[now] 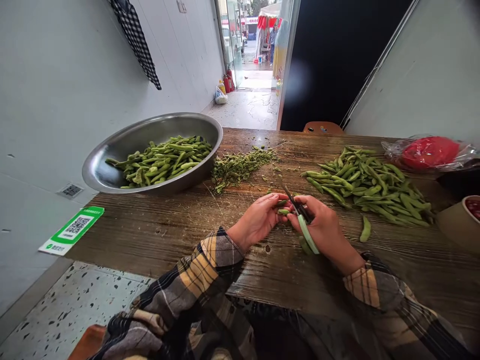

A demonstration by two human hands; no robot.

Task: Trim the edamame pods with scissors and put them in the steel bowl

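Observation:
Green bean pods (283, 211) are pinched in the fingers of my left hand (258, 221), above the wooden table. My right hand (320, 222) grips scissors (308, 234) with a pale green handle, their dark blades pointing up and left beside the pods. The two hands almost meet. Ahead of them lies a heap of small green trimmings (240, 167). To the left, a wide steel bowl (92, 167) holds many pods (165, 162). A large pile of pods (371, 182) lies on the right, with one loose pod (365, 229) nearer my right hand.
The wooden table (180, 240) carries a green-and-white QR card (77, 230) at its left edge. A red item in clear plastic (431, 152) and a paper cup (455, 222) stand at the right. Beyond the table is an open glass doorway with fire extinguishers (228, 82) beside it.

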